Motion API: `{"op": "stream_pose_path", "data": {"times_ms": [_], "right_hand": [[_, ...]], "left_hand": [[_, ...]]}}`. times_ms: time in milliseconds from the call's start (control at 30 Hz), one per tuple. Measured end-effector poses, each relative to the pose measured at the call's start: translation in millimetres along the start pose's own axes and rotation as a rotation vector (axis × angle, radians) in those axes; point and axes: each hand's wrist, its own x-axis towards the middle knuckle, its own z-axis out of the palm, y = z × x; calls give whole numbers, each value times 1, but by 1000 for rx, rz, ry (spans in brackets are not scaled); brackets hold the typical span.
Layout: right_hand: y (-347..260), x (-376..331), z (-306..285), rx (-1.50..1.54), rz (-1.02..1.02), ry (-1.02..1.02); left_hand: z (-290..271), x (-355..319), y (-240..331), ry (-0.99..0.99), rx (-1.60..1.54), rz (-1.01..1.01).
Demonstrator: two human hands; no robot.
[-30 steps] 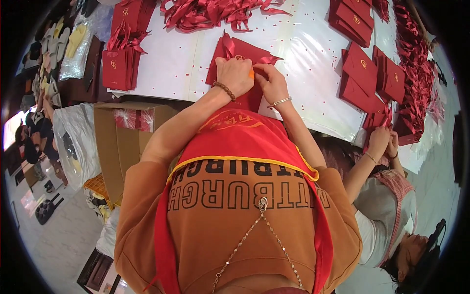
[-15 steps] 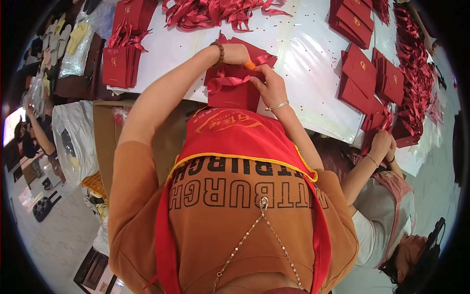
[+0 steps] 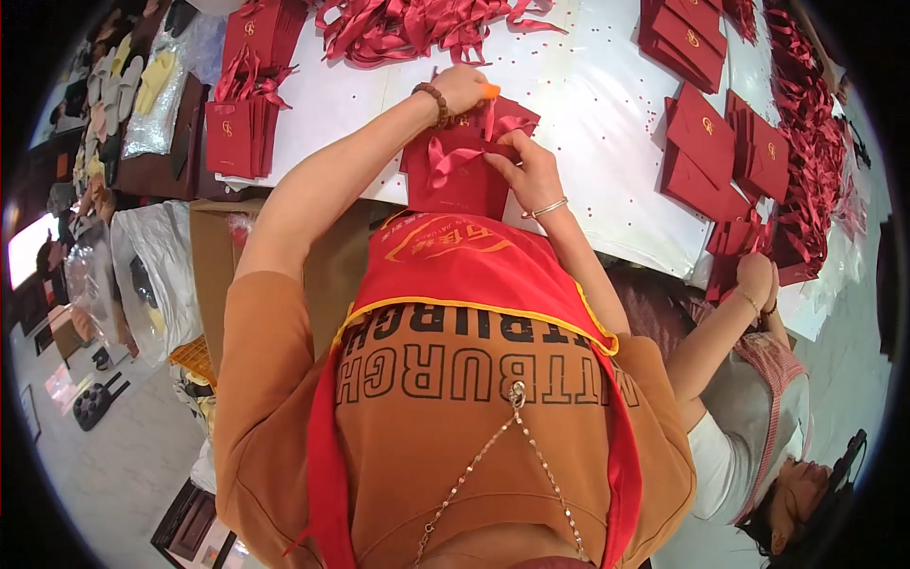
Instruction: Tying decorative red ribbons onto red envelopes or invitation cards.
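A dark red paper bag [image 3: 463, 193] with a gold mark lies at the table's near edge in front of my body. Looped over its upper part is a shiny red ribbon [image 3: 450, 161]. My left hand [image 3: 461, 89], with an orange covering on one fingertip, is closed above the bag and pinches a strand of ribbon that runs up to it. At the bag's upper right, my right hand [image 3: 533, 173] pinches its edge between thumb and forefinger; whether ribbon is also caught there is hidden. More dark red bags lie partly under my hands.
Red ribbons [image 3: 408, 28] are heaped at the far side of the white table [image 3: 588, 161]. Stacked red bags [image 3: 242, 137] stand at left, others [image 3: 701, 142] at right. A co-worker's hand [image 3: 756, 280] works at the right; a cardboard box [image 3: 213, 256] sits left of me.
My left hand has moved up and away from my right hand, drawing a ribbon strand upward. My right hand stays at the bag's edge.
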Motion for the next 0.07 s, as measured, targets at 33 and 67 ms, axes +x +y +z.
{"op": "stream_pose_path", "data": {"times_ms": [33, 67], "right_hand": [[0, 0, 1, -2, 0, -4], [0, 1, 2, 0, -4, -9]], "left_hand": [[-3, 5, -6, 6, -1, -4], [-5, 9, -12, 94, -24, 43]]}}
